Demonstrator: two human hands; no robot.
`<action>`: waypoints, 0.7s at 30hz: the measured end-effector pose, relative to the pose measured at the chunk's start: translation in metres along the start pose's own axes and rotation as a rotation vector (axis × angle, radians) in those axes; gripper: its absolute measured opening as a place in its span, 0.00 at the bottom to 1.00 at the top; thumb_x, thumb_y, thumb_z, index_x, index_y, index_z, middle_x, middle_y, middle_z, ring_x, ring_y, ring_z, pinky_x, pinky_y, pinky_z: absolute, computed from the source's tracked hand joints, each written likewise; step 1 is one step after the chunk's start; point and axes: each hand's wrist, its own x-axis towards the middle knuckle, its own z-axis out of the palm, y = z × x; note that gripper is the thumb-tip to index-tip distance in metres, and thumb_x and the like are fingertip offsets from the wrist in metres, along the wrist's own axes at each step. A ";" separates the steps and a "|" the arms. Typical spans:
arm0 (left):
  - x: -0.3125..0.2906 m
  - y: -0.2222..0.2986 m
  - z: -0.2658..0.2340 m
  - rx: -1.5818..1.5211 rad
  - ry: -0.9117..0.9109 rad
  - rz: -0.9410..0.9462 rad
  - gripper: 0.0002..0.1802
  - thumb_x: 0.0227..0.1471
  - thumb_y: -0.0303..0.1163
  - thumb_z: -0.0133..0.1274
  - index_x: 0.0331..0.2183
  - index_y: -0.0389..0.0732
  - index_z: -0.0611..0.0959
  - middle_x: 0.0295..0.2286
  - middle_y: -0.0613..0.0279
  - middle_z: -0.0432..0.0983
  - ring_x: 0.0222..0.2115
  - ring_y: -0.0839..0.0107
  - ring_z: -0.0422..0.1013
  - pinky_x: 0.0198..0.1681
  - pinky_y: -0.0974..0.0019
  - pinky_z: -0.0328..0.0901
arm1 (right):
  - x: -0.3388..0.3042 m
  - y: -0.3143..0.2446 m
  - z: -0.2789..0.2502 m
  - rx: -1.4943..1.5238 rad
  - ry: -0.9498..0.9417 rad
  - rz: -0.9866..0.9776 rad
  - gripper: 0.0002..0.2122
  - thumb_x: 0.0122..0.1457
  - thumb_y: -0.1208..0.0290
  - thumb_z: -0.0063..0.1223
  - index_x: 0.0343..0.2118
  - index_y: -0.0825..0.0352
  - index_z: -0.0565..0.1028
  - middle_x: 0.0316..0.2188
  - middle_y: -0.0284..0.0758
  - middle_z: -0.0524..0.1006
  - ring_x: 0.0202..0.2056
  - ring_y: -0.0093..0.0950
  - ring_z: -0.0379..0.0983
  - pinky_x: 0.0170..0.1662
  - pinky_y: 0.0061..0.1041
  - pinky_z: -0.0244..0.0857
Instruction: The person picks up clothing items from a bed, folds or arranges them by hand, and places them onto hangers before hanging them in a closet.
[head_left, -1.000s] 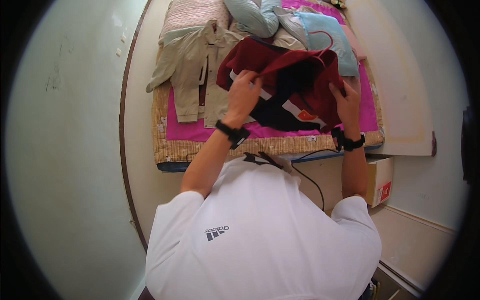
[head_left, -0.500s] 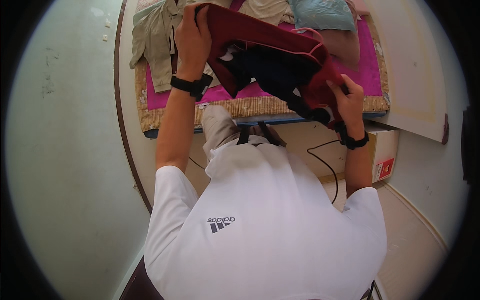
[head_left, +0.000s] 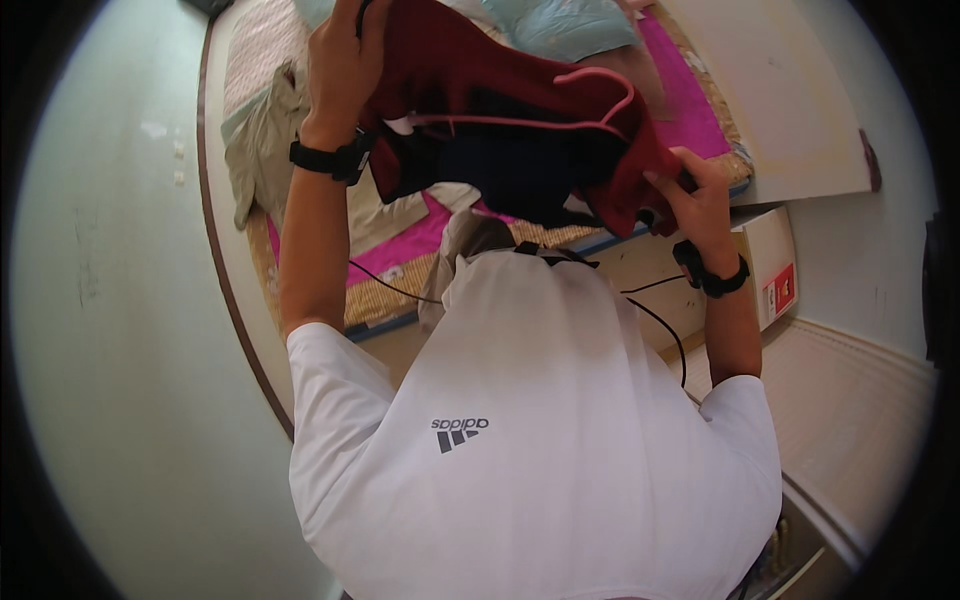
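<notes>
A dark red garment (head_left: 470, 65) with a dark navy inside (head_left: 520, 170) is stretched between my hands above the bed. My left hand (head_left: 345, 75) grips its upper left edge, the fingers closed over the cloth. My right hand (head_left: 697, 200) pinches its right side, lower down. A pink clothes hanger (head_left: 540, 123) lies across the garment's opening, its hook curving up toward the right. Neither hand touches the hanger. Folds hide parts of the garment, so its exact kind is unclear.
Beneath the garment is a bed with a magenta sheet (head_left: 680, 100) and a woven mat edge (head_left: 385, 290). Khaki clothing (head_left: 265, 150) lies at its left, a light blue pillow (head_left: 570, 30) at the back. A white box (head_left: 768, 262) stands at the right; a black cable (head_left: 665, 325) hangs nearby.
The view has shifted and turned against the bed. Both hands keep hold of the garment, which has tilted, so more of the pink hanger shows across its opening.
</notes>
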 end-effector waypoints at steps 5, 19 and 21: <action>0.008 -0.004 0.028 -0.047 -0.197 -0.082 0.11 0.64 0.37 0.52 0.45 0.44 0.80 0.33 0.49 0.83 0.36 0.50 0.80 0.38 0.57 0.72 | -0.012 -0.005 -0.016 -0.042 -0.065 0.093 0.08 0.56 0.76 0.64 0.37 0.71 0.80 0.21 0.34 0.80 0.20 0.20 0.74 0.25 0.20 0.64; 0.034 0.000 0.078 -0.320 -0.548 0.117 0.15 0.66 0.40 0.50 0.50 0.45 0.76 0.28 0.49 0.81 0.28 0.53 0.79 0.34 0.58 0.71 | -0.027 0.037 -0.047 -0.091 0.211 0.087 0.13 0.48 0.75 0.67 0.38 0.72 0.81 0.28 0.30 0.77 0.31 0.23 0.73 0.37 0.24 0.64; 0.033 -0.007 0.092 -0.313 -0.626 0.162 0.14 0.66 0.40 0.49 0.50 0.45 0.76 0.28 0.49 0.81 0.28 0.53 0.78 0.34 0.57 0.70 | -0.017 0.035 -0.047 -0.035 0.203 0.088 0.13 0.48 0.76 0.66 0.38 0.71 0.82 0.29 0.29 0.77 0.32 0.23 0.73 0.38 0.24 0.64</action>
